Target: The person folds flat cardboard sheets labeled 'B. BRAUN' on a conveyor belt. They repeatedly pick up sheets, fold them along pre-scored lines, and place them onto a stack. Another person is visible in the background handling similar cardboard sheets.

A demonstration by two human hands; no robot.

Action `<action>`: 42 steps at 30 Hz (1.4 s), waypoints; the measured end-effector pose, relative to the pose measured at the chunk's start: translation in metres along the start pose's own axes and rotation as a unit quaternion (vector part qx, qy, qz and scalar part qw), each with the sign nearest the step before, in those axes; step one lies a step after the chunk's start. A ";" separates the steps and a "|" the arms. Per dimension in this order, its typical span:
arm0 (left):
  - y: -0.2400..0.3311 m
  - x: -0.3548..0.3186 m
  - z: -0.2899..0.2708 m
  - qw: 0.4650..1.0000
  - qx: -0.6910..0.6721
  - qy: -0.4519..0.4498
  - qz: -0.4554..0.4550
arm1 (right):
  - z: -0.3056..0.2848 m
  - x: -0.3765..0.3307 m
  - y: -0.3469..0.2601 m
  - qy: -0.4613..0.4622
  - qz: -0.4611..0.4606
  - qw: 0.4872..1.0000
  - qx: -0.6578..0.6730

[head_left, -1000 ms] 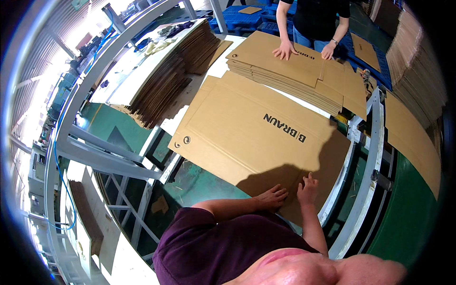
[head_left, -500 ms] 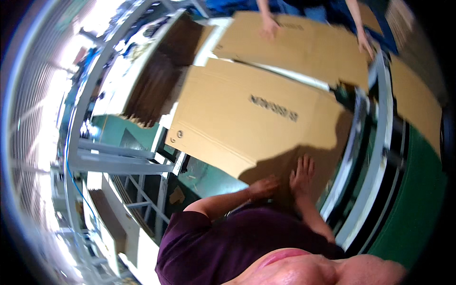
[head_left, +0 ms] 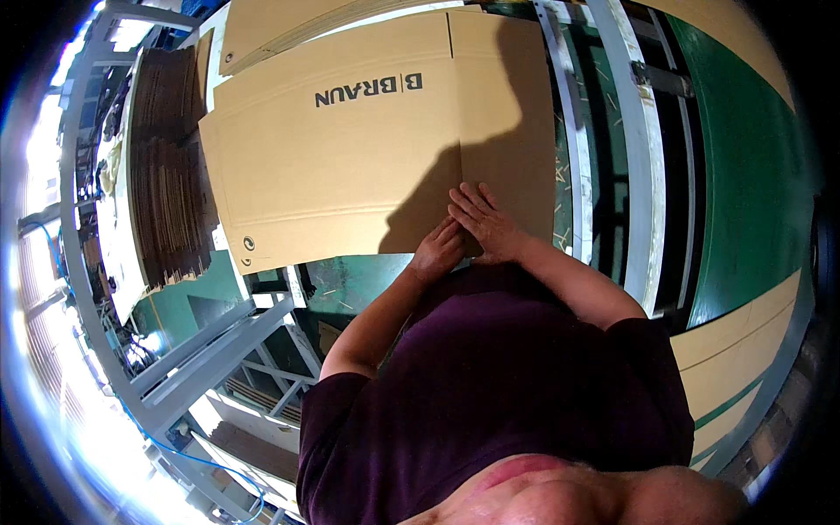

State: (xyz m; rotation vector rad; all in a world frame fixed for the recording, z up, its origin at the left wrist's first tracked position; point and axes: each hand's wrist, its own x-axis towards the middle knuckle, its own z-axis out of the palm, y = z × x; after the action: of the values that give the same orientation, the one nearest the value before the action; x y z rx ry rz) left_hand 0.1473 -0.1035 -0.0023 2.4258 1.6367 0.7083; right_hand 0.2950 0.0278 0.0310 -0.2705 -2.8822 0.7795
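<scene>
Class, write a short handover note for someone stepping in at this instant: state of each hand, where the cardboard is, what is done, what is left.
Left hand: curled at the near edge of the flat cardboard sheet, gripping or pressing it.
Right hand: open, palm flat on the sheet's near right part.
Sheet: lies flat across the grey metal frame, a small round hole near its left corner.
Stack of flattened cardboard: on the left, on edge.
Done: sheet laid flat under both hands.
Left: sheet not folded or moved off the frame.

A stack of brown cardboard sheets [head_left: 171, 166] beside grey metal rails [head_left: 639, 149].
</scene>
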 end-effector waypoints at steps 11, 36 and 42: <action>-0.006 -0.007 0.018 0.997 0.027 0.066 0.020 | 0.020 -0.003 -0.003 -0.008 0.049 0.998 -0.028; -0.041 0.033 -0.039 0.970 -0.043 -0.117 -0.207 | -0.010 0.050 0.126 0.292 0.463 0.830 0.108; -0.175 0.137 -0.032 0.967 0.094 -0.021 -0.236 | -0.013 0.050 0.128 0.290 0.441 0.841 0.116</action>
State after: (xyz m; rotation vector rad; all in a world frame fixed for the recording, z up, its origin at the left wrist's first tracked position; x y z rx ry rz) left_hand 0.0269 0.0860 0.0045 2.0064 2.2325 0.4362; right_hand 0.2658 0.1533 -0.0192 -1.5520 -1.9650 0.9196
